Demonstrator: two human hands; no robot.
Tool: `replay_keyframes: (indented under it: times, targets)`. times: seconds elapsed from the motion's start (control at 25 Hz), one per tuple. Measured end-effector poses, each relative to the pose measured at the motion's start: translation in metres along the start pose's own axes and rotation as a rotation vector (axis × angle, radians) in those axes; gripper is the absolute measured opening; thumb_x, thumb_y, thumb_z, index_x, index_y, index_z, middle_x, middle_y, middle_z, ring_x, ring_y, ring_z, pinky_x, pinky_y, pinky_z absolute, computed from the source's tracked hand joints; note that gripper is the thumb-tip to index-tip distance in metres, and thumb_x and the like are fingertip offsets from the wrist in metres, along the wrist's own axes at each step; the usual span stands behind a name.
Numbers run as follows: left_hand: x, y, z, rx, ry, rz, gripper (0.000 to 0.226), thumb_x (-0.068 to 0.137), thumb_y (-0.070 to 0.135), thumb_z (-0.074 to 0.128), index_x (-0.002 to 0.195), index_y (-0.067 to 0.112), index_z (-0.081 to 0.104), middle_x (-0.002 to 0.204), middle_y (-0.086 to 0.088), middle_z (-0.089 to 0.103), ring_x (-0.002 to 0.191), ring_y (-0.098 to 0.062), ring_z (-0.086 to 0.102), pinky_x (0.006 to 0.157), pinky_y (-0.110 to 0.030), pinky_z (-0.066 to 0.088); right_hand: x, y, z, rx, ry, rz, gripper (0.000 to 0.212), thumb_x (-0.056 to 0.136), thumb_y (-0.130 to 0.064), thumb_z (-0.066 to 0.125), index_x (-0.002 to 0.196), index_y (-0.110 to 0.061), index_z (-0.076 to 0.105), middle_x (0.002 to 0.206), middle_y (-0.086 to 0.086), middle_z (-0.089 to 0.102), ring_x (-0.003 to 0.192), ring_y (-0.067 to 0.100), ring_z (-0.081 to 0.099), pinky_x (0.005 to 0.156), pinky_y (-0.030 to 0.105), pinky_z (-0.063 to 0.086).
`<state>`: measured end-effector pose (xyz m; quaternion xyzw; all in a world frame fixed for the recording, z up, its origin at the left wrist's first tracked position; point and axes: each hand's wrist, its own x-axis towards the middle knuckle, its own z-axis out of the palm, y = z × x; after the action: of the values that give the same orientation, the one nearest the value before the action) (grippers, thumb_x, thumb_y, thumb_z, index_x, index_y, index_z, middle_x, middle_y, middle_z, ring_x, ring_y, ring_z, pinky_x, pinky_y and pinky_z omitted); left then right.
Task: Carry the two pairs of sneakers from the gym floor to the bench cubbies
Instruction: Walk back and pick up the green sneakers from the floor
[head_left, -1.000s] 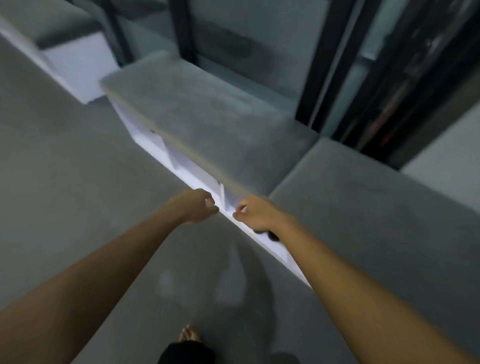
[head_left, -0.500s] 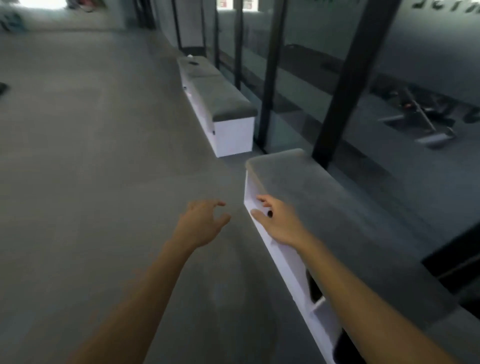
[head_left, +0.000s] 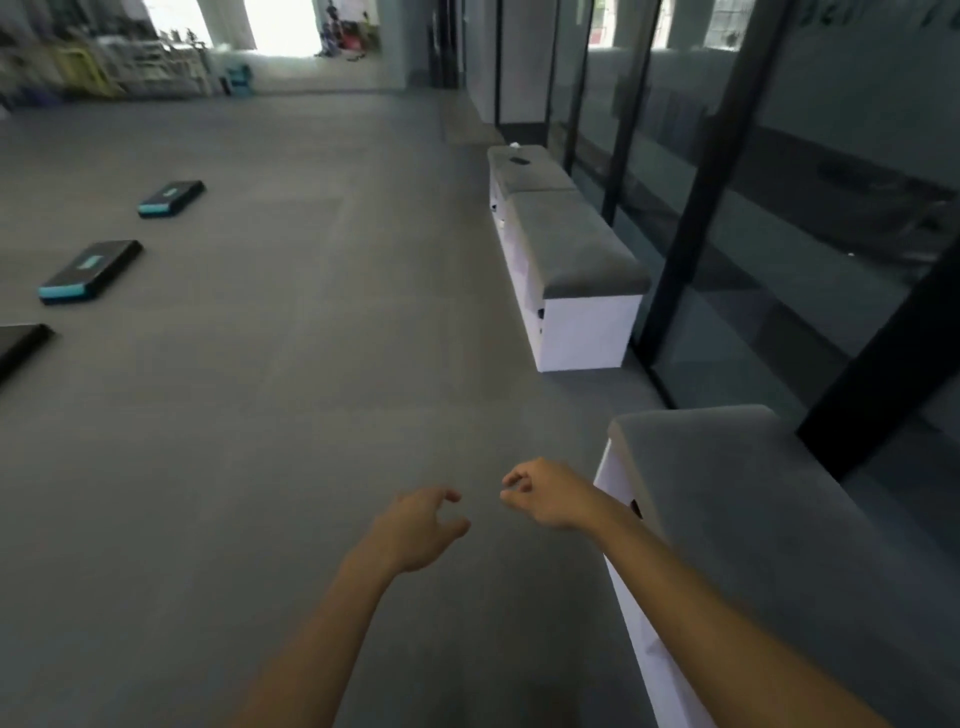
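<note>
- Here both hands are empty: the left hand (head_left: 422, 527) has loosely spread, curled fingers, and the right hand (head_left: 545, 493) is half-curled around nothing.
- Just right of the right hand stands the near bench (head_left: 727, 499); a dark shape shows in its cubby front (head_left: 635, 508), perhaps a shoe, too small to tell.
- No sneakers lie on the gym floor (head_left: 311, 389) ahead of the hands.
- Judging by this, either all are stowed or a pair lies out of view; scan the floor before walking off.
- Step platforms (head_left: 91, 271) lie far left; skirt them.
</note>
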<state>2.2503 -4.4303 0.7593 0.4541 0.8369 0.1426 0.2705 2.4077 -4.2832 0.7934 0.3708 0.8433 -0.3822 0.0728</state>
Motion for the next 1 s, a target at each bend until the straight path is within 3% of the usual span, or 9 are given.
replay_keyframes:
  times: [0.16, 0.52, 0.76, 1.0]
  targets:
    - [0.115, -0.004, -0.053, -0.051, -0.036, -0.039, 0.044, 0.092, 0.048, 0.062, 0.130, 0.026, 0.060, 0.131, -0.005, 0.062, 0.120, -0.021, 0.057, 0.094, -0.030, 0.042, 0.127, -0.037, -0.057, -0.063, -0.090, -0.055, 0.035, 0.092, -0.036, 0.063, 0.122, -0.018, 0.068, 0.122, 0.006, 0.069, 0.112, 0.023, 0.064, 0.097, 0.035, 0.049]
    - [0.446, -0.050, -0.214, 0.010, -0.082, -0.001, 0.048, 0.093, 0.053, 0.059, 0.132, 0.025, 0.059, 0.133, -0.005, 0.060, 0.120, -0.023, 0.056, 0.098, -0.036, 0.044, 0.444, -0.100, -0.160, -0.006, -0.110, -0.040, 0.032, 0.093, -0.033, 0.063, 0.120, -0.015, 0.068, 0.112, 0.007, 0.070, 0.101, 0.024, 0.067, 0.091, 0.037, 0.054]
    - [0.674, -0.045, -0.328, 0.036, -0.073, 0.042, 0.048, 0.090, 0.052, 0.062, 0.129, 0.024, 0.062, 0.131, -0.006, 0.063, 0.121, -0.022, 0.058, 0.097, -0.034, 0.044, 0.656, -0.128, -0.275, -0.002, -0.030, -0.034, 0.034, 0.093, -0.035, 0.066, 0.119, -0.014, 0.068, 0.118, 0.007, 0.068, 0.107, 0.023, 0.064, 0.094, 0.032, 0.049]
    - [0.902, -0.027, -0.415, 0.030, -0.021, 0.032, 0.047, 0.091, 0.051, 0.061, 0.129, 0.023, 0.062, 0.131, -0.006, 0.063, 0.120, -0.021, 0.057, 0.095, -0.033, 0.044, 0.876, -0.142, -0.402, -0.087, -0.078, -0.083, 0.034, 0.094, -0.034, 0.064, 0.121, -0.014, 0.068, 0.125, 0.008, 0.066, 0.111, 0.023, 0.062, 0.090, 0.028, 0.047]
